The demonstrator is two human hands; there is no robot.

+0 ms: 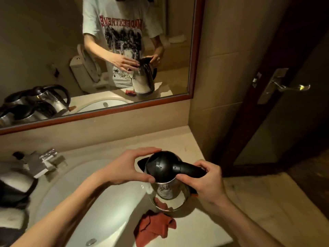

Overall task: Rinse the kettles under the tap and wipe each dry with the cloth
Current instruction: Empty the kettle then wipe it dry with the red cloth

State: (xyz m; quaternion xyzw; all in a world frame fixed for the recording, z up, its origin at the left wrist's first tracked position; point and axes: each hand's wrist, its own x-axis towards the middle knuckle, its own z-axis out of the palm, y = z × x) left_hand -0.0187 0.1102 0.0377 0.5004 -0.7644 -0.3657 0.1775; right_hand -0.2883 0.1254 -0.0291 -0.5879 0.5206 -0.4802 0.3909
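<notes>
A steel kettle [169, 192] with a black lid and black handle stands upright at the right rim of the white sink [74, 202]. My right hand [204, 182] grips its black handle. My left hand [128, 168] curls round the black lid, thumb at the near side and fingers over the far side. A red cloth [154, 227] lies crumpled on the sink's edge just in front of the kettle. The chrome tap [44, 161] sits at the back left of the basin. More kettles [14, 189] stand at the far left, partly cut off by the frame.
A wall mirror [99, 50] above the counter reflects the person, the kettle and a toilet. The beige counter [258, 202] extends to the right. A dark wooden door [284, 86] with a metal lever handle stands at the right. The sink drain [91, 241] is near the bottom edge.
</notes>
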